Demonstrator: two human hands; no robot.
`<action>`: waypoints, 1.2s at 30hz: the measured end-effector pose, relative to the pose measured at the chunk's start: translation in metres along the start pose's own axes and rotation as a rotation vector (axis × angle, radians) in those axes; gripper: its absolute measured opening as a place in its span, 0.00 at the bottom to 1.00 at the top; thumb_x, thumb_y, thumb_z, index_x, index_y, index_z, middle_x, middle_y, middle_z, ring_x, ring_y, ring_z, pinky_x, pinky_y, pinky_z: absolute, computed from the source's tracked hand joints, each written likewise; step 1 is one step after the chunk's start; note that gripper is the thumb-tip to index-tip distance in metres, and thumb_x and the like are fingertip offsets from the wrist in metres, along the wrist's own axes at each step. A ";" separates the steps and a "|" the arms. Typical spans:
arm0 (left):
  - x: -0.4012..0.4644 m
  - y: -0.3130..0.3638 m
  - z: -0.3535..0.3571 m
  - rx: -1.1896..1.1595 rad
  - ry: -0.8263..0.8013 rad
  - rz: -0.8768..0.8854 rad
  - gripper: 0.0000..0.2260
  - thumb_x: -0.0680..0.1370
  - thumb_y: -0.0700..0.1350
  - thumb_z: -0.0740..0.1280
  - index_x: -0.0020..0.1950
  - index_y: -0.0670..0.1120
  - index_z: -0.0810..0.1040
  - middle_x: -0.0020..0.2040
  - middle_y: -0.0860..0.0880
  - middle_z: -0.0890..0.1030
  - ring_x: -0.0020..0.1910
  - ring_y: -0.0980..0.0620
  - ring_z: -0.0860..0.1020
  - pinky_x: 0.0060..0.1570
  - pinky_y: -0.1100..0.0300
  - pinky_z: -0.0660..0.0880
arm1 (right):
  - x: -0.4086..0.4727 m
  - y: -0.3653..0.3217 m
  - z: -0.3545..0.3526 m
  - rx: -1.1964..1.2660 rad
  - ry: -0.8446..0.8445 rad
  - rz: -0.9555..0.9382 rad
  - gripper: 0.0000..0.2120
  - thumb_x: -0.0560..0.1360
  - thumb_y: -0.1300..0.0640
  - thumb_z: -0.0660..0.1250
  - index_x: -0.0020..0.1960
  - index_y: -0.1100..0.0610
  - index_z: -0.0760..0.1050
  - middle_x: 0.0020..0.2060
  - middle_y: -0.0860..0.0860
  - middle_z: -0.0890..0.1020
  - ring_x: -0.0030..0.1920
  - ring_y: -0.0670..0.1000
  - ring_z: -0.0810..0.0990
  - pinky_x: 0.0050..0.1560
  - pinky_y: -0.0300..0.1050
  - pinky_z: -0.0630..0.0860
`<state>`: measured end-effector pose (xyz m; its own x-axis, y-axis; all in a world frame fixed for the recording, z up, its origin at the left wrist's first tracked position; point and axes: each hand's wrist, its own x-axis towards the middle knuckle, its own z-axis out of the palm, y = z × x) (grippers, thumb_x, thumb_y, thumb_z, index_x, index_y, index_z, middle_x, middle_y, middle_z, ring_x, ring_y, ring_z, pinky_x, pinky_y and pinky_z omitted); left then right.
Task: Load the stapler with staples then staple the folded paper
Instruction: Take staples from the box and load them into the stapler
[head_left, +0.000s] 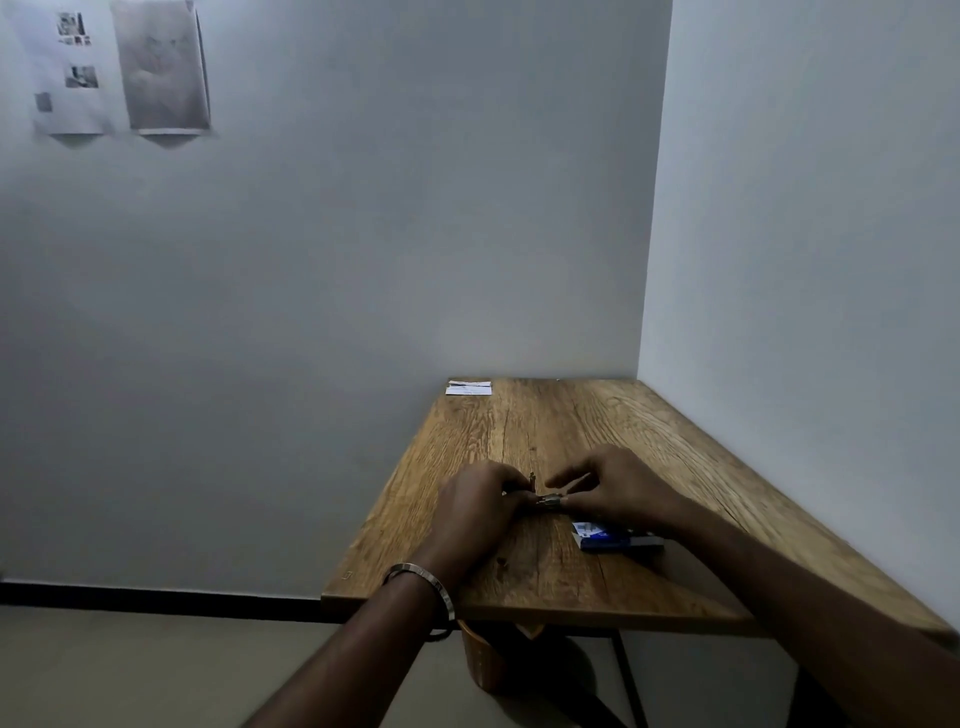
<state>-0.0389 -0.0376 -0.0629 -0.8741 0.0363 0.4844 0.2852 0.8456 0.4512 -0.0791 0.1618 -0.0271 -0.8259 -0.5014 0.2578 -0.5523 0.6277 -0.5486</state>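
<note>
Stapler (546, 500) is gripped at lower centre by both hands — left (480, 506), right (618, 491) — over the surface (675, 441); staple box (602, 538) lies just right; paper (468, 387) sits further up the frame.

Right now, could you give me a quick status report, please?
Both hands, left and right, pinching the small stapler. Staple box beside right wrist. Folded paper untouched at far edge.

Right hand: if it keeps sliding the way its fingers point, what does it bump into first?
The right hand points left, across the table. It would meet the small metal stapler first, already at its fingertips, then the left hand gripping it. Depth is hard to judge.
</note>
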 end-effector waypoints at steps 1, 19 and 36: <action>0.000 0.000 0.000 0.001 0.000 0.003 0.10 0.77 0.52 0.69 0.56 0.53 0.83 0.54 0.57 0.84 0.53 0.59 0.78 0.58 0.49 0.76 | -0.001 -0.001 -0.001 -0.049 -0.021 -0.025 0.14 0.73 0.59 0.74 0.58 0.52 0.83 0.54 0.47 0.85 0.50 0.41 0.83 0.50 0.37 0.81; 0.001 -0.001 0.000 -0.033 -0.009 0.011 0.10 0.77 0.52 0.69 0.57 0.52 0.83 0.55 0.55 0.83 0.50 0.60 0.79 0.52 0.57 0.79 | -0.008 0.016 -0.016 0.026 -0.059 0.091 0.08 0.74 0.60 0.73 0.50 0.50 0.86 0.45 0.45 0.87 0.47 0.46 0.85 0.49 0.42 0.82; 0.001 0.000 0.002 -0.087 0.051 0.027 0.11 0.76 0.50 0.71 0.59 0.54 0.79 0.54 0.57 0.83 0.49 0.62 0.79 0.51 0.59 0.80 | -0.009 0.036 -0.010 0.031 0.050 0.077 0.17 0.71 0.58 0.76 0.59 0.50 0.80 0.49 0.43 0.84 0.50 0.39 0.82 0.42 0.30 0.76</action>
<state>-0.0405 -0.0366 -0.0643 -0.8453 0.0295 0.5334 0.3431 0.7953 0.4998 -0.0926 0.1947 -0.0406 -0.8710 -0.4211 0.2530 -0.4835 0.6442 -0.5927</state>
